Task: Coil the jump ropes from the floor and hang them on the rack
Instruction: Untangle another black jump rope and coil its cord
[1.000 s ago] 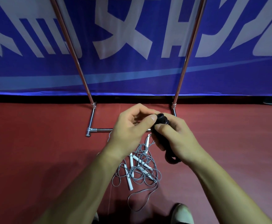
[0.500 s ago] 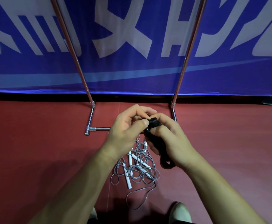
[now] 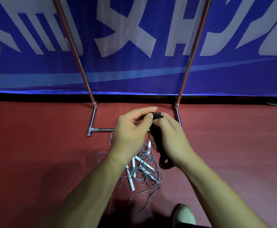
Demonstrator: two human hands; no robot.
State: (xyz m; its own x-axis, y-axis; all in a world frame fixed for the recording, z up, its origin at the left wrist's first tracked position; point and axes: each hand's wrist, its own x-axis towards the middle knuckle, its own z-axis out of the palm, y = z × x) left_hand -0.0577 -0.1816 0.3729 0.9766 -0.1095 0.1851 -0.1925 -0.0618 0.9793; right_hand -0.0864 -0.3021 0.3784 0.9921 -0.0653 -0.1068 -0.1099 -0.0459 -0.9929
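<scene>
Our hands have come up a little, left hand (image 3: 131, 134) fingers pinching the top of the black rope (image 3: 165, 162), right hand (image 3: 172, 142) fingers curled round its nearly done coil, while the grey ropes (image 3: 142, 170) lie tangled on the floor (image 3: 35, 145) by the rack (image 3: 91, 122), waiting their turn.

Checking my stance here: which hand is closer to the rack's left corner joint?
Left. The left hand hangs just right of the joint, above the floor; the right hand, gripping the black rope, is farther right, beyond the left.
</scene>
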